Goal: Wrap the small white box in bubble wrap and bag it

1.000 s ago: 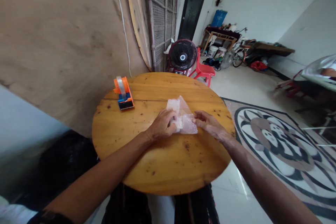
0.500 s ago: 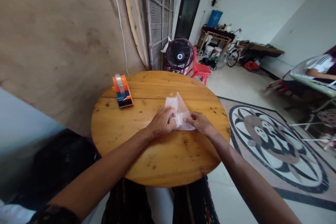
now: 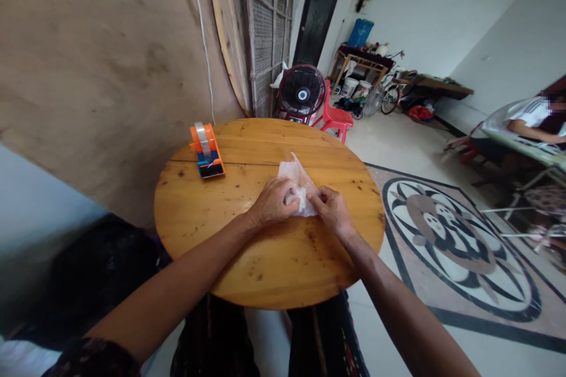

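At the far left of the round wooden table (image 3: 239,271), an orange and blue tape dispenser (image 3: 209,156) rests on the boards with neither hand near it; it has kept its place on the table over the last second. To its right and nearer, the left hand (image 3: 273,203) has also held its post, thumb and fingers curled and clamped on the left part of a crumpled sheet of bubble wrap (image 3: 295,172), which lies just right of the table's middle. (Whatever the whitish folds may enclose is hidden, so I cannot tell what it is.) One corner of the sheet points up toward the far side.

The change is on the right. A second ago the right hand (image 3: 331,207) was at the sheet's outer edge, its fingers loosely spread; now thumb and fingers are together, apparently pinching that edge, and have come in close to the left hand. Less of the sheet spreads out on the right, so I judge that this side is being folded inward while the left hand steadies the bundle. The tape seems to play no part yet. Farther right, well apart, another person (image 3: 530,121) leans over a separate table.
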### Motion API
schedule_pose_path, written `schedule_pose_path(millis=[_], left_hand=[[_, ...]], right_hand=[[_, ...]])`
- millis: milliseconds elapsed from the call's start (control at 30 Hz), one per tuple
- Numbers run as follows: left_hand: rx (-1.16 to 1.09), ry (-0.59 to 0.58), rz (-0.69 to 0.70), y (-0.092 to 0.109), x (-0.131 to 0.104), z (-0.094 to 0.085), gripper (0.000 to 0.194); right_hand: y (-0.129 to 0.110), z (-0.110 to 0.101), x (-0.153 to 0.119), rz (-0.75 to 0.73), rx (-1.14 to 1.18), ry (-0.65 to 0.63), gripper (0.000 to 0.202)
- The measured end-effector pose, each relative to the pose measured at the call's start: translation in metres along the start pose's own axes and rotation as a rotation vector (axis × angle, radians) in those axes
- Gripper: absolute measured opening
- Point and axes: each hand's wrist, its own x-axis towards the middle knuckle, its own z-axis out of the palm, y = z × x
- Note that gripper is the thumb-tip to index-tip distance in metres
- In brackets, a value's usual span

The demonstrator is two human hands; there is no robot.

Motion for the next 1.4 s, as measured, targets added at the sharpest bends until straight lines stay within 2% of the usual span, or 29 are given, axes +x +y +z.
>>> schedule_pose_path(millis=[200,400,533,667,833,1033,1167,1233,1400], left_hand=[[0.018,0.005,-0.022,0.002,0.000,0.001,0.010],[0.024,0.012,-0.039,0.001,0.000,0.003,0.009],[0.032,0.037,-0.015,-0.001,0.000,0.005,0.009],[0.013,0.031,-0.008,0.000,0.001,0.000,0.013],[-0.111,-0.020,0.000,0.001,0.003,-0.012,0.010],[-0.136,-0.017,-0.018,0.001,0.004,-0.015,0.014],[-0.100,-0.008,-0.004,0.000,0.004,-0.014,0.018],[-0.073,0.039,0.014,0.000,0.003,-0.014,0.020],[-0.016,0.247,0.113,0.002,-0.003,-0.012,0.025]], right_hand=[[-0.011,0.009,0.002,0.035,0.186,0.002,0.028],[-0.018,0.012,0.005,0.014,0.152,-0.060,0.029],[-0.029,0.004,0.002,-0.022,0.129,-0.162,0.029],[-0.040,-0.008,-0.002,-0.044,0.126,-0.297,0.028],[-0.040,-0.008,-0.003,-0.042,0.113,-0.350,0.022],[-0.039,0.005,-0.010,-0.073,-0.140,-0.194,0.013],[-0.052,0.006,-0.017,-0.086,-0.375,-0.184,0.014],[-0.058,0.005,-0.020,-0.094,-0.473,-0.193,0.016],[-0.067,0.005,-0.023,-0.120,-0.627,-0.212,0.019]])
